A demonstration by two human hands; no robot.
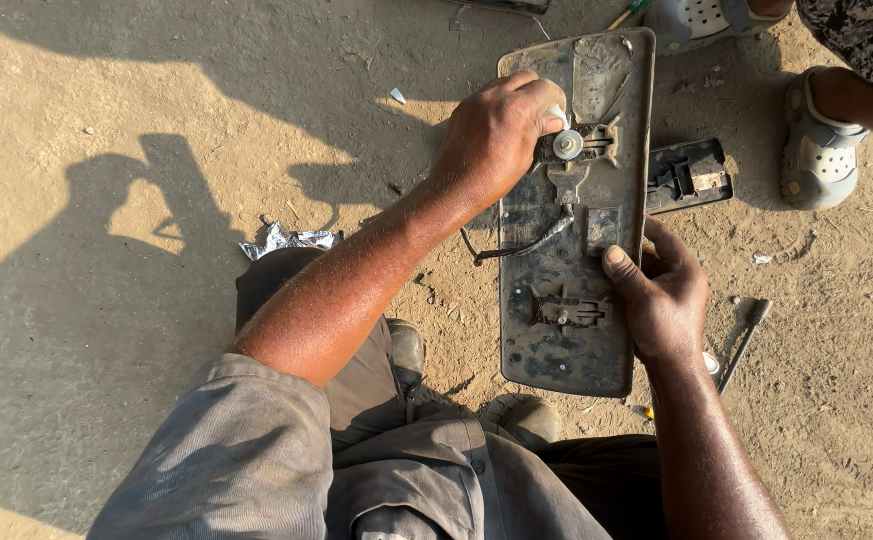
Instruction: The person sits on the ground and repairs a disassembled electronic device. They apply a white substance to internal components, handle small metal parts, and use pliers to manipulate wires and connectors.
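The ground (107,90) is dry, sandy dirt with little stones and bits in it. Bright sun lights it up, and big dark shadows (77,330) lie across the left side (one looks like a person's shape). A crumpled shiny wrapper (287,240) lies on the dirt. At the top right stand two feet in grey clogs (819,150). A thin metal tool (745,342) lies on the dirt at the right.

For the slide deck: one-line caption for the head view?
Left hand works the round fitting on a dusty metal panel while the right hand steadies its edge.
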